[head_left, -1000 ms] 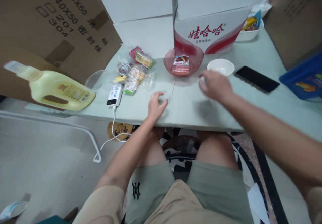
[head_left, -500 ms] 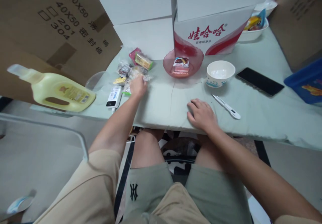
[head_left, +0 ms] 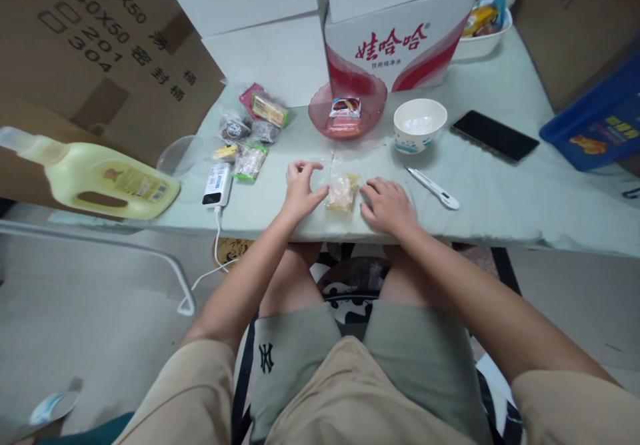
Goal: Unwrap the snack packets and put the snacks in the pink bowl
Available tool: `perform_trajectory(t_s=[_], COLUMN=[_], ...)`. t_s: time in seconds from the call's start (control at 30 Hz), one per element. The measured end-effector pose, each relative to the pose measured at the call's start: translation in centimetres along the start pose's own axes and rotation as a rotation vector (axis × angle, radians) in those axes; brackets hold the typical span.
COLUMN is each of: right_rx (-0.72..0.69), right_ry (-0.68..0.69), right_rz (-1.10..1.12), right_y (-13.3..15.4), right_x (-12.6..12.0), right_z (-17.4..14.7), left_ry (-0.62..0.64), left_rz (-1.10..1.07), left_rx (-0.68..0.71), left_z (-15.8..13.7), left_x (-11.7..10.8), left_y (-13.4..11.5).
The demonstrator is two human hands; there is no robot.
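Transparent-wrapped snack packet (head_left: 342, 193), previously in the pile (head_left: 265, 131), is now lying near the front edge of the tabletop (head_left: 500, 198), between the left hand (head_left: 300, 193), fingers spreading apart, and the right hand (head_left: 391, 206), fingers resting loosely bent.

Tan short-sleeved top (head_left: 350, 398) at bottom centre; grey-green shorts (head_left: 305, 341) with black interlocked-letter emblem (head_left: 267, 358), lower left of centre.
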State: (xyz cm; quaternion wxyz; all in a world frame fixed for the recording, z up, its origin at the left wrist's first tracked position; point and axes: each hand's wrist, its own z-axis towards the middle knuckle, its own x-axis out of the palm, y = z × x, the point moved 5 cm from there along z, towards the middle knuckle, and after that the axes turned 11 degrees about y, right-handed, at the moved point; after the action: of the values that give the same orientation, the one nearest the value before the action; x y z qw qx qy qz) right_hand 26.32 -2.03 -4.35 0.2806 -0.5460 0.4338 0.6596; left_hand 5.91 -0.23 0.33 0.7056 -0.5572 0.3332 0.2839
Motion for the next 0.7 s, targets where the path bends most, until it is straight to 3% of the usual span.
perform_trajectory(t_s=[0.17, 0.3, 0.4, 0.47, 0.6, 0.63, 0.7], right_rx=[-0.007, 0.038, 0.021, -0.008, -0.003, 0.001, -0.009], right_ry=[-0.021, -0.049, -0.061, -0.055, -0.044, -0.045, -0.050], right_rz=[0.036, 0.108, 0.159, 0.179, 0.194, 0.195, 0.194], right_y=[-0.3, -1.0, -1.3, -1.2, -1.2, -1.3, -1.2], right_x=[0.1, 0.1, 0.0, 0.0, 0.1, 0.1, 0.1], right_z=[0.1, 0.2, 0.2, 0.2, 0.2, 0.2, 0.2], left_ry=[0.118, 0.148, 0.141, 0.021, -0.439, -0.451, -0.213], left_rz=[-0.403, -0.729, -0.847, -0.824, -0.584, -0.504, -0.354], left_rx=[-0.139, -0.143, -0.111, -0.141, -0.346, -0.326, -0.150], left_z=[1.3, 2.4, 2.6, 1.8, -3.3, -4.7, -6.4], left_x=[3.7, 6.8, 7.2, 6.1, 2.4, 2.2, 3.4], left_y=[3.0, 2.2, 1.1, 1.4, 3.0, 2.7, 0.7])
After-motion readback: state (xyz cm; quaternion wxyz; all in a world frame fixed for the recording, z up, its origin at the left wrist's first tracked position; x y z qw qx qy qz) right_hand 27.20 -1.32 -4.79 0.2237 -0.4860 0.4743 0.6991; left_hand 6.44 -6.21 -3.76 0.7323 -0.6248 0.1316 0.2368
